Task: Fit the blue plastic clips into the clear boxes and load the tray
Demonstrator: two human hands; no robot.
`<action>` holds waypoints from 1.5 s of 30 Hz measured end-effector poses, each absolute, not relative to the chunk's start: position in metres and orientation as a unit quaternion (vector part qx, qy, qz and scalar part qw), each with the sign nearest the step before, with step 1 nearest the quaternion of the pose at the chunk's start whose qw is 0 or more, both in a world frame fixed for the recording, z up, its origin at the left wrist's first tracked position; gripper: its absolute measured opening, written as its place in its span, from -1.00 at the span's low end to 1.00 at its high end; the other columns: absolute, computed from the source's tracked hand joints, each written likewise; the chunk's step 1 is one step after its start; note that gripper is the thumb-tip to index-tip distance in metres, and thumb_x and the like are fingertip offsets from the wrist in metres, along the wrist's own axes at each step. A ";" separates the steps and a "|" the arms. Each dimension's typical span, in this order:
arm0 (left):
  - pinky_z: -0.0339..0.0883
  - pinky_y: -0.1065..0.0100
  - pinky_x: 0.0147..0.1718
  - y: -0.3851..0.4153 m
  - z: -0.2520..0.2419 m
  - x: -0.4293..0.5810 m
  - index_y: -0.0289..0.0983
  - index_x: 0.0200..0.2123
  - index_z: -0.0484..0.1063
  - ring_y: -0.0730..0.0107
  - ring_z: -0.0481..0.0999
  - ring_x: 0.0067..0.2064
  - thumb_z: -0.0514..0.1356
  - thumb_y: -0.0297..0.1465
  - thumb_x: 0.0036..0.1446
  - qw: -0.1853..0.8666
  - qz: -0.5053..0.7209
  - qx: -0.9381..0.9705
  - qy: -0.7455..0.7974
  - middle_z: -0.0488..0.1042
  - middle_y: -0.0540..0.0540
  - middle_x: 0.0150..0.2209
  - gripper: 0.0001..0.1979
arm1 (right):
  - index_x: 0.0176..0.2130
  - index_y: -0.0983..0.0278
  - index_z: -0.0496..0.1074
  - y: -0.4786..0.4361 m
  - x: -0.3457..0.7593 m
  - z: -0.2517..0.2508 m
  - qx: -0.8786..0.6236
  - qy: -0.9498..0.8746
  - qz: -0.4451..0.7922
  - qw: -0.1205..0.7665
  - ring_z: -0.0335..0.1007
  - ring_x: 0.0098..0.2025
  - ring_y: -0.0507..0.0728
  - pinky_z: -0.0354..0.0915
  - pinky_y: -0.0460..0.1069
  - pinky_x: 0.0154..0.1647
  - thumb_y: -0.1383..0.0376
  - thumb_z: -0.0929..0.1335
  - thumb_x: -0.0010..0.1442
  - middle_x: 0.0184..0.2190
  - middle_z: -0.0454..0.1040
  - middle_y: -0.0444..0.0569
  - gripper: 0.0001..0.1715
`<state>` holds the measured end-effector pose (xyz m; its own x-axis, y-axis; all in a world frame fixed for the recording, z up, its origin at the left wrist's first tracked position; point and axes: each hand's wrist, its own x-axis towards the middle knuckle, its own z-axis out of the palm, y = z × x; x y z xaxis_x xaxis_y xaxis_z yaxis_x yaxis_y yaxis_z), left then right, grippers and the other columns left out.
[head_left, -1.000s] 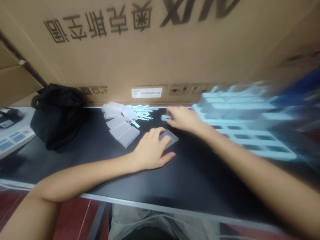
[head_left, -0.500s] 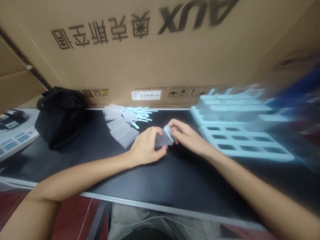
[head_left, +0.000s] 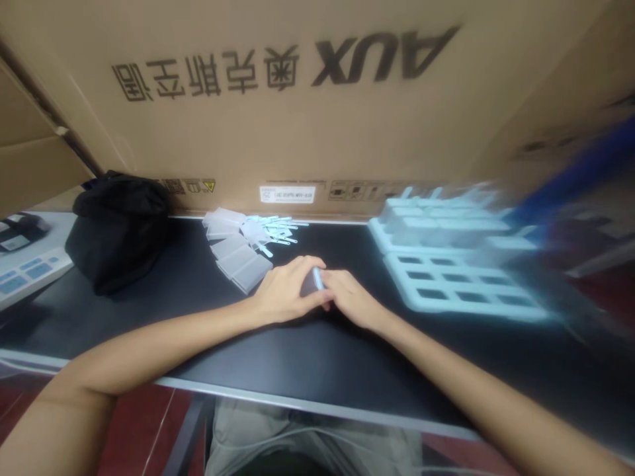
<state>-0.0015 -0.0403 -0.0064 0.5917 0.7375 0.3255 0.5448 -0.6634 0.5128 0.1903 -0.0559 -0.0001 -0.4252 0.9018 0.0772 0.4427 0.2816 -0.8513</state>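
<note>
My left hand (head_left: 289, 289) is closed around a small translucent case (head_left: 308, 285), which its fingers and thumb largely cover. At the case's right end sits a light-blue cap (head_left: 318, 278). My right hand (head_left: 351, 297) is closed against that cap, its fingertips meeting my left thumb; the hands hide how far the cap is on. Beyond my left hand lie several flat translucent cases (head_left: 243, 263), overlapping, beside a heap of light-blue sticks (head_left: 278, 229).
A light-blue rack (head_left: 404, 291) with square openings stands to the right, its back part carrying several blocks with sticks poking up. A black bag (head_left: 116, 231) sits at the left on the black table (head_left: 238, 360). A large cardboard box (head_left: 297, 139) walls off the back.
My right hand has moved left, bringing the light-blue cap up to the case, and now presses against my left hand. The camera view has shifted slightly.
</note>
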 end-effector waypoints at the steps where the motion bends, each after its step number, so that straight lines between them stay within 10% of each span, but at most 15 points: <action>1: 0.51 0.15 -0.06 -0.040 -0.005 -0.002 -0.11 0.15 0.35 0.14 0.61 0.00 0.08 0.10 0.40 0.192 0.273 0.872 0.358 0.54 -0.09 0.06 -0.50 | -0.58 0.19 0.22 -0.058 0.190 0.001 -0.466 -0.752 0.372 0.279 0.30 -0.51 0.08 0.22 0.00 -0.34 -0.08 0.02 0.46 -0.61 0.37 -0.05 -0.28; 6: 0.47 0.22 -0.13 -0.040 -0.004 -0.003 -0.18 0.13 0.36 0.22 0.61 -0.14 0.06 0.01 0.42 0.208 0.288 0.877 0.324 0.58 -0.10 -0.02 -0.55 | -0.06 0.24 0.53 -0.070 0.199 0.019 -0.553 -0.749 0.076 0.357 0.37 -0.50 0.12 0.19 0.00 -0.40 0.06 0.09 0.49 -0.46 0.50 -0.03 -0.45; 12: 0.45 0.26 -0.20 -0.042 -0.005 -0.003 -0.18 0.12 0.36 0.25 0.62 -0.20 0.08 -0.01 0.40 0.212 0.244 0.893 0.312 0.61 -0.10 -0.04 -0.56 | 0.47 0.21 0.17 -0.086 0.202 0.042 -0.255 -0.759 -0.226 0.555 0.16 -0.61 0.07 0.12 0.03 -0.50 0.30 0.17 0.47 -0.54 0.38 -0.15 -0.35; 20: 0.43 0.30 -0.31 -0.047 -0.005 0.001 -0.18 0.10 0.38 0.22 0.65 -0.22 0.19 -0.08 0.30 0.118 0.177 0.933 0.289 0.61 -0.05 -0.12 -0.58 | 0.32 0.17 0.35 -0.083 0.197 0.041 -0.097 -0.830 -0.247 0.490 0.08 -0.62 0.02 -0.01 -0.01 -0.51 0.40 0.32 0.35 -0.65 0.21 -0.30 -0.41; 26: 0.39 0.34 -0.41 -0.047 -0.010 0.003 -0.17 0.06 0.43 0.28 0.62 -0.33 0.16 0.01 0.25 0.059 0.168 0.947 0.267 0.60 -0.03 -0.19 -0.52 | 0.41 0.26 0.35 -0.021 0.210 0.017 -0.588 -0.767 -0.077 0.244 0.49 -0.47 0.18 0.32 0.04 -0.33 0.29 0.11 0.45 -0.43 0.61 0.02 -0.34; 29: 0.37 0.34 -0.43 -0.048 -0.012 0.004 -0.17 0.04 0.45 0.27 0.63 -0.32 0.15 0.02 0.24 0.049 0.175 0.949 0.256 0.59 -0.02 -0.23 -0.52 | 0.29 0.19 0.49 -0.002 0.199 0.017 -0.605 -0.785 -0.016 0.133 0.62 -0.18 0.28 0.39 0.10 -0.12 0.25 0.17 0.45 -0.13 0.69 0.09 -0.44; 34: 0.32 0.36 -0.48 -0.048 -0.014 0.005 -0.17 0.02 0.48 0.29 0.61 -0.36 0.12 0.06 0.24 0.036 0.182 0.952 0.243 0.57 -0.01 -0.27 -0.50 | 0.15 0.31 0.52 0.026 0.168 0.020 -0.506 -0.846 0.030 0.166 0.54 0.02 0.22 0.34 0.03 0.04 0.28 0.26 0.42 0.10 0.60 0.14 -0.58; 45: 0.36 0.38 -0.43 -0.046 -0.020 0.004 -0.14 0.06 0.50 0.31 0.61 -0.31 0.17 0.11 0.23 0.079 0.204 0.953 0.209 0.55 -0.03 -0.26 -0.46 | -0.14 0.31 0.55 0.050 0.158 0.025 -0.499 -0.862 0.062 0.060 0.50 -0.14 0.19 0.24 -0.02 -0.12 0.40 0.30 0.31 -0.09 0.60 0.15 -0.78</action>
<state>0.0039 -0.0455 -0.0197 0.8293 0.4309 0.3558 0.3667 -0.9001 0.2354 0.1584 0.0503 0.0248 -0.4951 0.8679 0.0409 0.8530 0.4944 -0.1672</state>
